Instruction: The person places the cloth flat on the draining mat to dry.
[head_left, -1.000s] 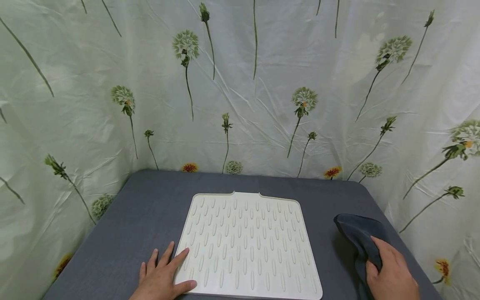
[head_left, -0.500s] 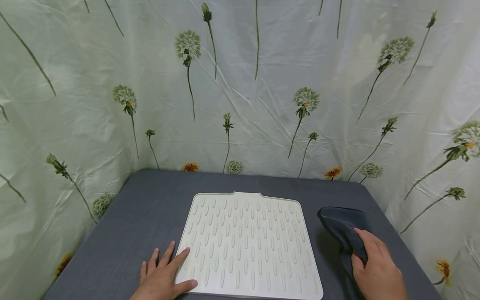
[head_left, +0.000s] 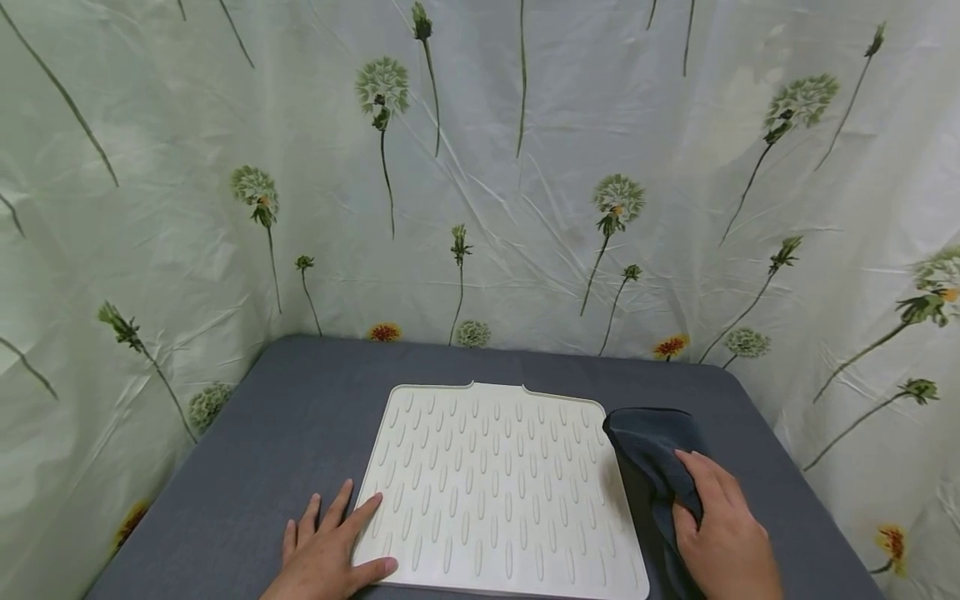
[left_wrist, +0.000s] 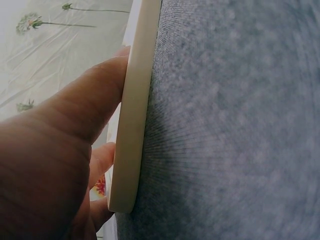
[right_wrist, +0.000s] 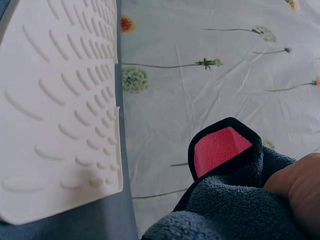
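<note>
A white ridged drying tray (head_left: 487, 492) lies flat, its surface covered in rows of raised oval ribs. My left hand (head_left: 322, 542) rests with spread, straight fingers at its near left corner, thumb and index finger on the tray. In the left wrist view the thumb (left_wrist: 95, 95) lies along the tray's edge (left_wrist: 132, 110). My right hand (head_left: 723, 525) grips a dark cloth (head_left: 652, 437) held up at the tray's right side; its far corner overlaps the tray's right edge in the head view. The right wrist view shows a fuzzy dark side and a pink side (right_wrist: 220, 150) with black trim.
The tray stands on a table covered in dark grey fabric (head_left: 307, 417). Behind and at both sides hangs a pale curtain (head_left: 337, 250) printed with dandelions and other flowers. The tray's far edge has a raised notch (head_left: 498, 384) in the middle.
My right hand has carried the cloth leftward, from near the table's right side to the tray's right edge. The left hand and the tray have stayed in place.
</note>
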